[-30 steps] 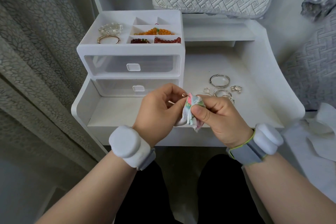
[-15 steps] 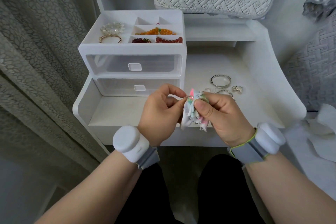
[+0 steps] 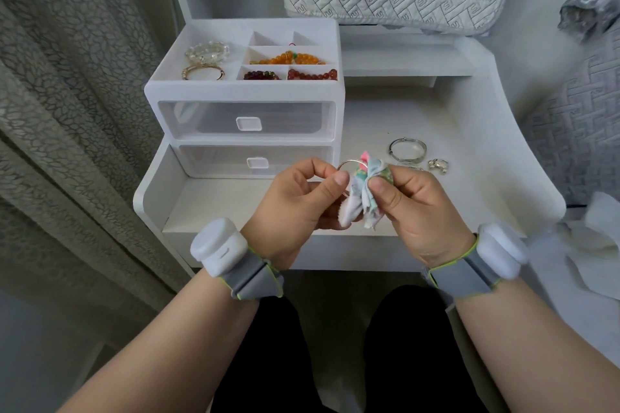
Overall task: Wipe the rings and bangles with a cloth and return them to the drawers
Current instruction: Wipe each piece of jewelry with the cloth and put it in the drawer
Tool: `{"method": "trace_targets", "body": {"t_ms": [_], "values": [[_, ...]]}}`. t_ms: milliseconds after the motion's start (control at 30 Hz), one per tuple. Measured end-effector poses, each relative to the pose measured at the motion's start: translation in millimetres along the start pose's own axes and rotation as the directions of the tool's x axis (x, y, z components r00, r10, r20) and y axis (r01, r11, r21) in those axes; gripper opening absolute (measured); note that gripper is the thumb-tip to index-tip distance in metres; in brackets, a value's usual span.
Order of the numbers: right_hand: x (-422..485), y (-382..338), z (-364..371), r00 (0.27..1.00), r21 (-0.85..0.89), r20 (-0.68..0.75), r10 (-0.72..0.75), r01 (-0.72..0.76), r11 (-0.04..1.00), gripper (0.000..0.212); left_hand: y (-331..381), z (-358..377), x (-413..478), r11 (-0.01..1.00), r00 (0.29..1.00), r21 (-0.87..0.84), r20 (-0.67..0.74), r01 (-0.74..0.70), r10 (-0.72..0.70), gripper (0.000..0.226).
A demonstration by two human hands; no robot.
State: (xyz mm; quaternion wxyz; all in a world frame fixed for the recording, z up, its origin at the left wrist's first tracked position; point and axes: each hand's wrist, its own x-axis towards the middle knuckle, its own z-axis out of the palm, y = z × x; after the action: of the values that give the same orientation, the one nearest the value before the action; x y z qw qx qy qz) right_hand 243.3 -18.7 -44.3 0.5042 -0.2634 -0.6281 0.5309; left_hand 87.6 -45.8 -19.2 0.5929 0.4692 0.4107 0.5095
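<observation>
1. Mid-wipe. The left hand (image 3: 295, 201) pinches a thin bangle (image 3: 349, 162) between thumb and fingers. The right hand (image 3: 412, 208) has the bunched cloth (image 3: 360, 201) pinched round the bangle's right side. Both are held in the air above the desk (image 3: 235, 204), just in front of the lower drawer (image 3: 256, 163).
2. Left to do: a wide bangle (image 3: 407, 148) and a small ring (image 3: 437, 165) lie on the desk right of the drawers, near the right hand. Can't tell whether either has been wiped.
3. The upper drawer (image 3: 246, 124) and the lower drawer are both closed. The fronts are cloudy and the contents unreadable, so there's no count of what's been returned.
4. My read: early to middle. Several pieces are out, and the drawers need opening before anything goes back.
5. The top tray (image 3: 241, 86) holds bead bracelets (image 3: 290, 59) and a gold bangle (image 3: 203, 72). Unclear if they're in scope.
6. Hidden: only the upper arc of the thin bangle shows. The rest is behind cloth and fingers.
7. A silver sliver (image 3: 411, 167) peeks out behind the right knuckles. Can't tell if it's a bangle or a ring.
</observation>
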Motion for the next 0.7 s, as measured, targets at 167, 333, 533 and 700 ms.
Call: {"method": "trace_targets", "body": {"t_ms": [167,333,533,700], "values": [[1,-2,-5,0.999,-0.059,-0.038,-0.012,0.010,0.998,0.027,-1,-6,1,0.949,0.978,0.235,0.049,-0.211,0.205,0.015],[1,-3,-10,0.995,-0.360,-0.063,-0.071,0.044,0.932,0.034,-8,-3,2,0.948,0.965,0.183,0.057,-0.262,0.256,0.011],[2,-3,-9,0.949,-0.805,-0.088,-0.303,0.111,0.583,0.041,-15,2,5,0.963,0.974,0.147,0.050,-0.226,0.221,0.015],[0,4,-11,0.944,-0.833,-0.114,-0.310,0.079,0.548,0.037,-11,6,2,0.938,0.969,0.262,0.162,-0.226,0.189,0.021]]}}
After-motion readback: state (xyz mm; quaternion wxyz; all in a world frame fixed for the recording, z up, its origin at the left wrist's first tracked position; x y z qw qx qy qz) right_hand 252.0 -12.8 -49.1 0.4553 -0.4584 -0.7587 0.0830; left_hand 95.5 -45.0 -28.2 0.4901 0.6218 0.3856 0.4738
